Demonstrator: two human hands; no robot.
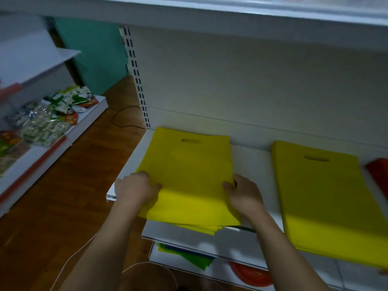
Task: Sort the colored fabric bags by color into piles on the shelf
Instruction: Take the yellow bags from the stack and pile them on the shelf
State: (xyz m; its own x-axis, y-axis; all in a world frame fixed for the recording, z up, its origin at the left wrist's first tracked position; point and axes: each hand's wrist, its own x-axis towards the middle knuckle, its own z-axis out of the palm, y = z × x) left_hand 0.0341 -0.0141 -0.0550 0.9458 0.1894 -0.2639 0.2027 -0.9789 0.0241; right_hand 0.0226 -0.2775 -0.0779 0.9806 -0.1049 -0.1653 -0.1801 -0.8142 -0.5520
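Observation:
A pile of yellow fabric bags [189,171] lies at the left end of the white shelf [252,164], handle cut-out toward the back. My left hand [136,187] grips the pile's near left edge, thumb on top. My right hand [243,194] holds its near right edge the same way. The pile's front overhangs the shelf edge. A second yellow pile [327,198] lies flat to the right, apart from the first. The corner of a red bag [378,173] shows at the far right edge.
On the shelf below lie green, blue and yellow bags [189,257] and an orange-red item [252,274]. A slotted upright [138,80] marks the shelf's left end. Left of it are wooden floor, cables, and a low shelf with packaged goods [48,116].

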